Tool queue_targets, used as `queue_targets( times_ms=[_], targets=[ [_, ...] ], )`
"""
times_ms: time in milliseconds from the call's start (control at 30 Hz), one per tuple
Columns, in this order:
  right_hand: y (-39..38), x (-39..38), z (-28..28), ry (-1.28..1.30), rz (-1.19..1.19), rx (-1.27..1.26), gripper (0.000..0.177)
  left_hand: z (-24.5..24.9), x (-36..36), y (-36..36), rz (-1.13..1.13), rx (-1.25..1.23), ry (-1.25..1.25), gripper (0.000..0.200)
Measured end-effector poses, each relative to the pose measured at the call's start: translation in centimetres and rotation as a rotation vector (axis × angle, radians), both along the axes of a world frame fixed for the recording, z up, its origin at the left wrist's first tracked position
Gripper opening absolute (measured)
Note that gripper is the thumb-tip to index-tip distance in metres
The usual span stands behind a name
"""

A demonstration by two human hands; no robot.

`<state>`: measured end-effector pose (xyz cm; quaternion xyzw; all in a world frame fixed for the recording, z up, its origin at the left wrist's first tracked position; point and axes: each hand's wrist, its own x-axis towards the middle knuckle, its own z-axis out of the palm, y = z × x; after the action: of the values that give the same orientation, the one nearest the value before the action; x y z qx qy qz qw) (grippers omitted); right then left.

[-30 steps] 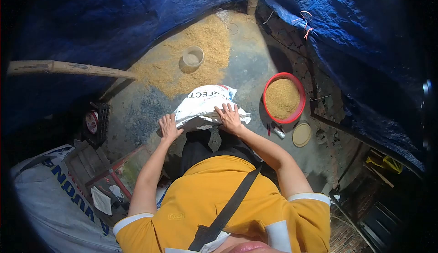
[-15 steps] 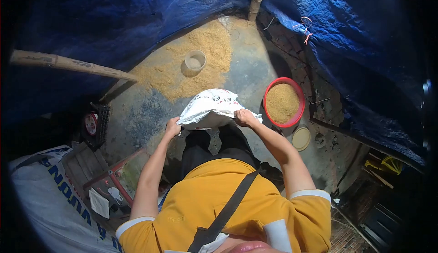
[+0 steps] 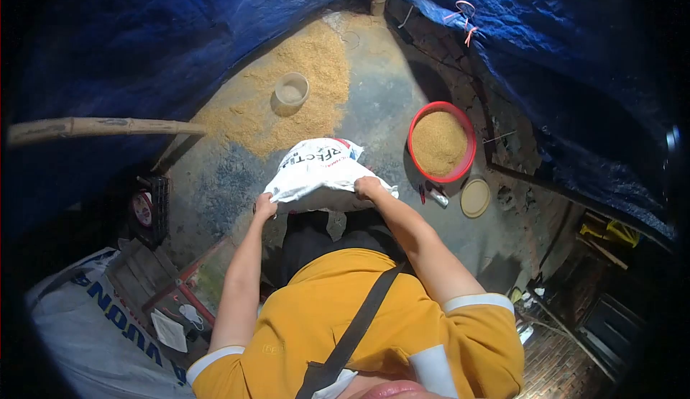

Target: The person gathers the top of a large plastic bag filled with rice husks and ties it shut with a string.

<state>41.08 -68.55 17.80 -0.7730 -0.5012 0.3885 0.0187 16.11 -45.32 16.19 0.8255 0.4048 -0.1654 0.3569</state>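
- Fingers (image 3: 361,182) of right hand (image 3: 368,188) curled shut, gripping near-right edge of white sack (image 3: 316,172).
- Left hand (image 3: 264,205) fisted on near-left corner of same sack, fingers pressed together.
- White sack bunched between both hands, printed side up; cannot tell whether clear of floor (image 3: 381,111).
- Red basin (image 3: 412,129) full of grain, right of sack, near, not touching.
- Round lid (image 3: 475,197) further right of sack.
- Grain pile (image 3: 316,61) beyond sack, pale cup (image 3: 291,90) set in it.
- Bamboo pole (image 3: 100,126) left of sack, well apart.
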Motion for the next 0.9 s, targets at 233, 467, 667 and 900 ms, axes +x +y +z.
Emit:
queue_targets(
  times_ms=[233,467,667,900],
  targets=[
    [-0.3,1.9,3.6,-0.033,0.085,0.203,0.017,7.4,3.0,1.9,0.186,-0.035,-0.054,0.008],
    [-0.1,5.0,11.4,-0.062,-0.025,0.166,0.016,11.6,6.1,2.0,0.245,-0.008,-0.261,0.003],
    [-2.1,2.6,0.0,-0.068,-0.007,-0.007,0.019,0.3,1.9,-0.3,0.162,0.079,-0.027,0.003],
    [-4.3,2.0,0.8,-0.001,-0.045,0.035,0.02,4.6,2.8,-0.5,0.02,0.271,0.211,0.038]
  ],
)
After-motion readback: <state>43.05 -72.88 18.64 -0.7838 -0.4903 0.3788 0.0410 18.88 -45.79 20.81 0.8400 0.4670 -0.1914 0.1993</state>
